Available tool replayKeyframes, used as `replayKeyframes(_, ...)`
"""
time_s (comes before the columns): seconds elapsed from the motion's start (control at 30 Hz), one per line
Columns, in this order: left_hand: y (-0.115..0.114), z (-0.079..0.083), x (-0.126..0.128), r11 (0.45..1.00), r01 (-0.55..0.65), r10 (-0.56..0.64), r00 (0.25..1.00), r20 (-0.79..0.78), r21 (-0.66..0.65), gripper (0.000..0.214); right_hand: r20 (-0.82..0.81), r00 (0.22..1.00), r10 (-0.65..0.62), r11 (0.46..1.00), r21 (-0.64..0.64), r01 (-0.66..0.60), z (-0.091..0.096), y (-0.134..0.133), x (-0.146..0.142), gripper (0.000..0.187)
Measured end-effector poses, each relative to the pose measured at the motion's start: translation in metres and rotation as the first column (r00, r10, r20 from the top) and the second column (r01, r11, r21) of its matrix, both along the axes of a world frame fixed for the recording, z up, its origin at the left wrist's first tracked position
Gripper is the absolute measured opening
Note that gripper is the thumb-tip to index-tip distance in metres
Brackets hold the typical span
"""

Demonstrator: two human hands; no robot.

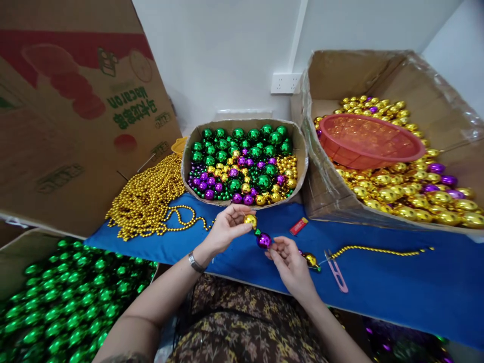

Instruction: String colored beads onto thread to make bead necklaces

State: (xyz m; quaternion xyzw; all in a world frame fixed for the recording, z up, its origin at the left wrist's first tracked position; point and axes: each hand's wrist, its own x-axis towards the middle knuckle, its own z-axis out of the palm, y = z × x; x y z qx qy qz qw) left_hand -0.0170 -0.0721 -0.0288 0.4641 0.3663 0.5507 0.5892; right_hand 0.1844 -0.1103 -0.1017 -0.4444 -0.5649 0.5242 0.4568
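Shiny beads on a strand run between my two hands above the blue cloth. My left hand (226,231) pinches a gold bead (250,220) between thumb and fingers. Just below it sit a small green bead (257,232) and a larger purple bead (263,240). The fingertips of my right hand (288,259) grip the purple bead at its right side. Past that hand, another gold bead (310,259) and a small green one lie on the cloth. A thin string leads from there towards pink thread snips (338,275) and a gold bead chain (378,250).
A low carton (184,169) of green, purple and gold beads stands ahead. Gold bead chains (151,194) are heaped to its left. At the right, a large box (321,196) holds gold beads and a red basket (372,164). A small red packet (299,226) lies on the cloth.
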Motion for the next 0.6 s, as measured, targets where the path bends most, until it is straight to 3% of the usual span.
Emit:
replayKeyframes(0.13, 0.007, 0.011, -0.012, 0.991, 0.113, -0.102, 0.985, -0.139, 0.073, 0.037, -0.116, 0.992, -0.053, 0.997, -0.066, 0.045, 0.002, 0.002, -0.003, 0.035)
replayKeyframes(0.2, 0.027, 0.02, -0.033, 0.988, 0.075, -0.033, 0.957, -0.288, 0.133, 0.035, -0.164, 0.983, -0.08, 0.993, -0.097, 0.065, 0.006, 0.003, -0.001, 0.037)
replayKeyframes(0.23, 0.042, 0.025, -0.048, 0.983, -0.02, 0.095, 0.905, -0.415, 0.181, 0.032, -0.179, 0.98, -0.09, 0.992, -0.105, 0.072, 0.007, 0.003, 0.0, 0.038)
replayKeyframes(0.27, 0.059, 0.029, -0.064, 0.96, -0.138, 0.256, 0.79, -0.558, 0.245, 0.029, -0.189, 0.977, -0.098, 0.991, -0.108, 0.079, 0.008, 0.003, 0.001, 0.038)
replayKeyframes(0.3, 0.078, 0.033, -0.082, 0.919, -0.229, 0.393, 0.605, -0.692, 0.322, 0.025, -0.194, 0.975, -0.104, 0.991, -0.109, 0.083, 0.009, 0.003, 0.003, 0.039)
replayKeyframes(0.33, 0.096, 0.036, -0.099, 0.891, -0.269, 0.447, 0.378, -0.811, 0.366, 0.022, -0.198, 0.974, -0.107, 0.99, -0.109, 0.087, 0.009, 0.003, 0.004, 0.039)
replayKeyframes(0.37, 0.114, 0.039, -0.115, 0.895, -0.269, 0.407, 0.164, -0.899, 0.357, 0.019, -0.2, 0.974, -0.111, 0.99, -0.109, 0.09, 0.008, 0.004, 0.004, 0.04)
replayKeyframes(0.4, 0.129, 0.04, -0.129, 0.898, -0.279, 0.379, 0.099, -0.92, 0.34, 0.015, -0.201, 0.973, -0.113, 0.99, -0.111, 0.092, 0.008, 0.004, 0.005, 0.04)
replayKeyframes(0.47, 0.152, 0.039, -0.148, 0.908, -0.283, 0.334, 0.039, -0.942, 0.31, 0.012, -0.2, 0.973, -0.119, 0.989, -0.115, 0.097, 0.007, 0.004, 0.005, 0.04)
replayKeyframes(0.6, 0.174, 0.031, -0.159, 0.918, -0.291, 0.296, 0.052, -0.954, 0.269, 0.032, -0.189, 0.976, -0.113, 0.988, -0.121, 0.091, 0.01, 0.006, 0.002, 0.04)
